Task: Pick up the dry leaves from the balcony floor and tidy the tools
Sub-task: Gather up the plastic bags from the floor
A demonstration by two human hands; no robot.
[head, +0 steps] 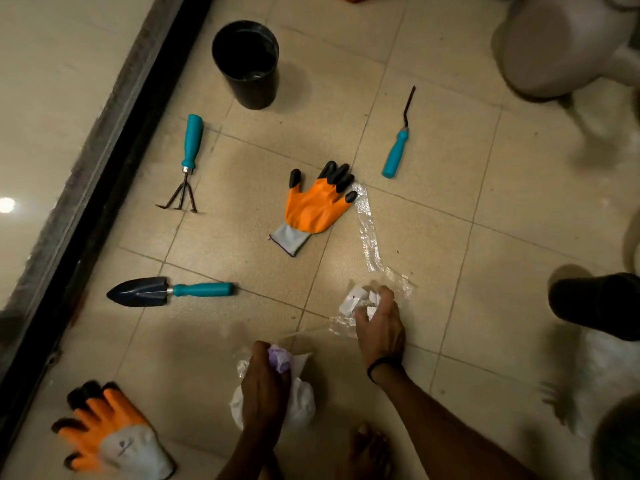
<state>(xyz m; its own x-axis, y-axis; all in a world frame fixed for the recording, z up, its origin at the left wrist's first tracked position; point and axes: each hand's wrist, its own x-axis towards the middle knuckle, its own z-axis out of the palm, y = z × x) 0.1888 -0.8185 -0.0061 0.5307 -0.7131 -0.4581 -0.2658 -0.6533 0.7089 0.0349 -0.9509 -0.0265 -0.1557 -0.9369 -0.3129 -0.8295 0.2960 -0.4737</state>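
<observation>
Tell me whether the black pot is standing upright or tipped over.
Upright: the black pot stands on the tiled floor with its open mouth facing up.

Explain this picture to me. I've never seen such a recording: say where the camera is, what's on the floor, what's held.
No machine here: a person wears one camera on the head, looking down at their own bare hands. On the tiled floor lie a small rake, a trowel, a forked weeder, a black pot, one orange glove, more gloves at lower left, and a clear wrapper. The left hand grips a bunched white bag; the right hand's fingers close on crumpled white paper.
</observation>
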